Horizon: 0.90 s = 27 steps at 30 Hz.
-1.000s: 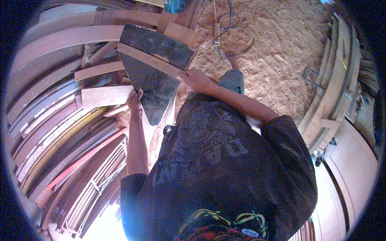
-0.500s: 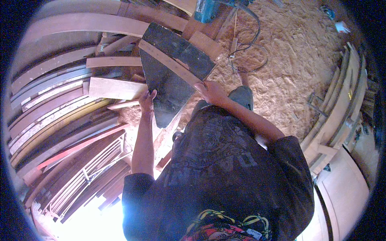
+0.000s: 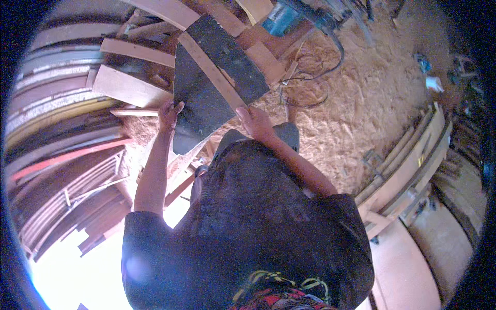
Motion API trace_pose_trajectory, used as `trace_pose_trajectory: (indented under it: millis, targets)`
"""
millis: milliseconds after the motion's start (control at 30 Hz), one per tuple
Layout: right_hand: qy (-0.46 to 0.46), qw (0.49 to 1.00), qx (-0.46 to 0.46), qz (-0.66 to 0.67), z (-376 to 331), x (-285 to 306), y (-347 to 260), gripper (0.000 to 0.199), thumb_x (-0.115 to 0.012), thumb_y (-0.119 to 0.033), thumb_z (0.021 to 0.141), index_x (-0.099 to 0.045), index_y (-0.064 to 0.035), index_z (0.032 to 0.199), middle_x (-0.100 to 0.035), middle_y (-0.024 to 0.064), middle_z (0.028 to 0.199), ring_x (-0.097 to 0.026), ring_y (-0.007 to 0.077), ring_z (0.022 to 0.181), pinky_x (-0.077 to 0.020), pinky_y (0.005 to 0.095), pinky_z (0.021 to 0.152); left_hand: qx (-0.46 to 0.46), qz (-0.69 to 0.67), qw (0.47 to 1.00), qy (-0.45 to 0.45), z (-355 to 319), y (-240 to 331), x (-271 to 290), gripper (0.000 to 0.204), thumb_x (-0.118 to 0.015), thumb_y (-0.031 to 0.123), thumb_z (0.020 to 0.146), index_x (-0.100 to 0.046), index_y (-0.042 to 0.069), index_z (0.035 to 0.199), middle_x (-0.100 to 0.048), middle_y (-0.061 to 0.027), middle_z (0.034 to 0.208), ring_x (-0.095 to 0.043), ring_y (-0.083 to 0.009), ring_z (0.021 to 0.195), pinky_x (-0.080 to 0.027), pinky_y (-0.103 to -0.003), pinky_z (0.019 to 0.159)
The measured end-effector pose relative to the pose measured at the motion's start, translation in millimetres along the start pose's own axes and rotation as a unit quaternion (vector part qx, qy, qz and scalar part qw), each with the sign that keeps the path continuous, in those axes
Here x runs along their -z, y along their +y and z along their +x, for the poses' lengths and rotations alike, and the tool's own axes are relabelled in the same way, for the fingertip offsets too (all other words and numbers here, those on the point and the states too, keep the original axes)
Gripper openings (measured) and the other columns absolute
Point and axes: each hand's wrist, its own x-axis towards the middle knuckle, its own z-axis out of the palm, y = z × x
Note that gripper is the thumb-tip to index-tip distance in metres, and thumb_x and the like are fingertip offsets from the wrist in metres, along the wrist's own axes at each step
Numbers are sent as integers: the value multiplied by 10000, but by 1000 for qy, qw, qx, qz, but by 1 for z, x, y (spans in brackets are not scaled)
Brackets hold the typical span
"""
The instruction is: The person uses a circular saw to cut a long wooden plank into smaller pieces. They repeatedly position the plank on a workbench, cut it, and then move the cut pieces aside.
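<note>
I hold a dark flat panel (image 3: 206, 88) with a pale wooden strip (image 3: 209, 70) fixed diagonally across it, out in front of my chest. My left hand (image 3: 168, 112) grips the panel's left edge. My right hand (image 3: 252, 120) grips its lower right edge, near where the wooden strip ends. The panel tapers to a point toward my body. My dark shirt fills the lower middle of the view.
Sawdust (image 3: 356, 103) covers the floor to the right. A blue power tool (image 3: 281, 20) with a black cable (image 3: 315, 67) lies beyond the panel. Loose boards (image 3: 126, 85) lie to the left. Long curved planks (image 3: 408, 165) are stacked on the right, more timber on the left.
The view has shifted, so the panel and both hands sit higher and more central. The blue power tool has come further into view. Both hands have kept their hold on the panel.
</note>
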Motion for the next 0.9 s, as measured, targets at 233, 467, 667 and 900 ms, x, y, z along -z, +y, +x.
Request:
trace_pose_trajectory:
  millis: [233,467,667,900]
  targets:
    - [27,997,77,-8,-3,-5,6,513,-507,-444,1065,-669,-22,823,-619,123,595,-652,288,549,-493,438,540,-50,14,998,43,-15,13,-5,268,-834,227,898,-733,55,1077,-690,13,941,-586,-123,841,-482,-321,789]
    - [-27,996,-59,58,-2,7,-14,549,-515,-444,1067,-656,-11,761,-578,103,524,-624,253,483,-489,419,520,17,-85,996,3,-18,21,-6,381,-816,212,917,-719,55,1250,-740,-10,1131,-646,-134,1004,-499,-329,939]
    - [-18,998,-41,39,-2,8,-16,553,-517,-447,1066,-668,-8,766,-584,123,537,-644,274,513,-498,433,543,41,-74,996,-20,-10,6,0,465,-800,239,932,-691,46,1341,-732,-21,1240,-655,-157,1126,-482,-322,1031]
    - [-3,1000,-1,-9,-6,-2,-3,333,-548,-313,1036,-718,-31,994,-673,195,738,-683,381,666,-510,505,606,61,-41,997,-8,-12,11,1,495,-814,254,916,-688,68,1357,-720,-19,1274,-651,-155,1139,-477,-329,1046]
